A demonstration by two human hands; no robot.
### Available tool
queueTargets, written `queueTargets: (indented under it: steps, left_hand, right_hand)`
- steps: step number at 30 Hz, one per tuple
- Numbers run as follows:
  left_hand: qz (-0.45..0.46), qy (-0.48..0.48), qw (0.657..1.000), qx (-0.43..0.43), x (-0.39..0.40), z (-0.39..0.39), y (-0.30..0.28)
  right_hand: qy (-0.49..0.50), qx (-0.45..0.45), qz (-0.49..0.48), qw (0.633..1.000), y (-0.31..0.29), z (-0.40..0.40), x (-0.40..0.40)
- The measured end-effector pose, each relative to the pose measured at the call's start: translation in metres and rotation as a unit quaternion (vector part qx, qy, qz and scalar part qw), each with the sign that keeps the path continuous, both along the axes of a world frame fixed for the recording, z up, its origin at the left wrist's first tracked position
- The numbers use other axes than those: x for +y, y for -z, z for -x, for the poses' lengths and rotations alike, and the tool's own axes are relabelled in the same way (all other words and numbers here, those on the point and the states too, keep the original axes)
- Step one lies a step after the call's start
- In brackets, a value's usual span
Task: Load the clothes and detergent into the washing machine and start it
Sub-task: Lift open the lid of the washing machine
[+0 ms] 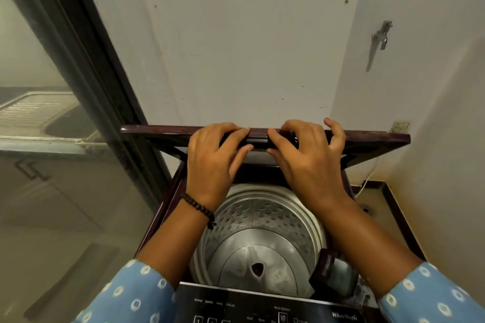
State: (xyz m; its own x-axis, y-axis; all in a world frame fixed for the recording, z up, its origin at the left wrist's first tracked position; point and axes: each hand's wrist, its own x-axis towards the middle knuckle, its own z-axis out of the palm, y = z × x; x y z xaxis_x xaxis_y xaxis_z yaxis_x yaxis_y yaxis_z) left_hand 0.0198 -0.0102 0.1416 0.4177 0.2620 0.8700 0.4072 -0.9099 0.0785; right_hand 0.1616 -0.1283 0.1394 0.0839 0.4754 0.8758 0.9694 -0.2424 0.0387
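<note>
A maroon top-loading washing machine (162, 207) stands below me. Its lid (157, 130) is raised about halfway, seen edge-on. My left hand (212, 157) and my right hand (307, 155) both grip the lid's front edge at its dark handle (258, 141), fingers curled over the top. Under my arms the steel drum (262, 238) lies exposed, with no clothes in it. The black control panel (262, 307) runs along the bottom. A dark detergent drawer (333, 273) sticks up open at the machine's front right.
A white wall (236, 47) stands right behind the lid and another wall (433, 139) closes in on the right. A dark-framed glass door (86, 60) is at the left, with a sink behind it. A white cable (367, 178) hangs at the back right.
</note>
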Motion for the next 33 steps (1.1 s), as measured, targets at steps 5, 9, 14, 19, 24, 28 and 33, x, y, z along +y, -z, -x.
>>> queueTargets:
  steps: [5,9,14,19,24,28,33]
  left_hand:
    - [-0.016,-0.001,1.0,0.0,0.028,-0.025,-0.014]
    - [-0.005,0.004,1.0,0.01,0.047,-0.044,-0.015]
    - [0.015,-0.002,1.0,0.02,0.057,-0.07,-0.017]
    - [0.014,-0.012,1.0,0.017,0.074,-0.094,-0.025]
    - [0.031,-0.011,0.999,0.035,0.096,-0.116,-0.031]
    - [0.041,-0.002,0.998,0.05,0.116,-0.131,-0.03]
    - [0.057,-0.007,0.996,0.071,0.141,-0.15,-0.026]
  right_hand:
    - [0.046,-0.052,-0.03,0.997,-0.018,-0.021,0.03]
    - [0.042,-0.046,-0.029,0.998,-0.029,-0.038,0.056]
    - [0.029,-0.03,-0.047,0.998,-0.035,-0.06,0.073]
    - [0.028,-0.019,-0.051,0.998,-0.036,-0.081,0.096]
    - [0.028,-0.006,-0.049,0.998,-0.034,-0.102,0.119]
    - [0.025,0.012,-0.046,0.999,-0.032,-0.116,0.137]
    - [0.027,0.034,-0.036,0.998,-0.028,-0.13,0.161]
